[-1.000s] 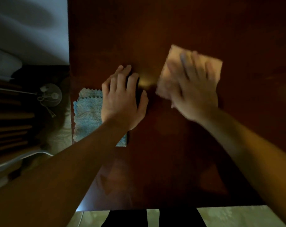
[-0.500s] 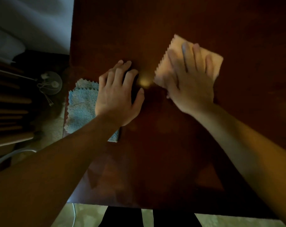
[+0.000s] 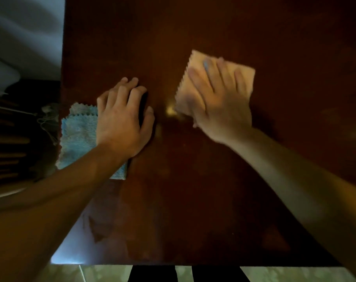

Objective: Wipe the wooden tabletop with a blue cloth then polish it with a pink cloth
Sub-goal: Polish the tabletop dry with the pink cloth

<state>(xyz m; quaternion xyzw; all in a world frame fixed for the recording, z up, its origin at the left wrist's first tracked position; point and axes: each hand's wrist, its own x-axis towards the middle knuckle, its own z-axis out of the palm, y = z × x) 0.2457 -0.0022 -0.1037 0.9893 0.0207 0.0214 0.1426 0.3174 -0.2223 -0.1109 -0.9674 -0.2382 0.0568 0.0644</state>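
Note:
A dark, glossy wooden tabletop (image 3: 193, 190) fills most of the view. My right hand (image 3: 217, 102) lies flat with fingers spread on a folded pink cloth (image 3: 244, 76), pressing it against the wood right of centre. My left hand (image 3: 124, 121) rests palm down on the table, fingers slightly curled, holding nothing. Just left of that hand and partly under its wrist lies a blue cloth (image 3: 79, 135), spread at the table's left edge with one corner hanging past it.
The table's left edge (image 3: 62, 78) drops to a dim floor with a small round fan-like object and cords (image 3: 47, 117). The near edge (image 3: 193, 264) runs along the bottom, with tiled floor and my dark legs (image 3: 152, 274) below it.
My right hand has slid the pink cloth a little to the right and away from me. The left hand and the blue cloth have stayed where they were.

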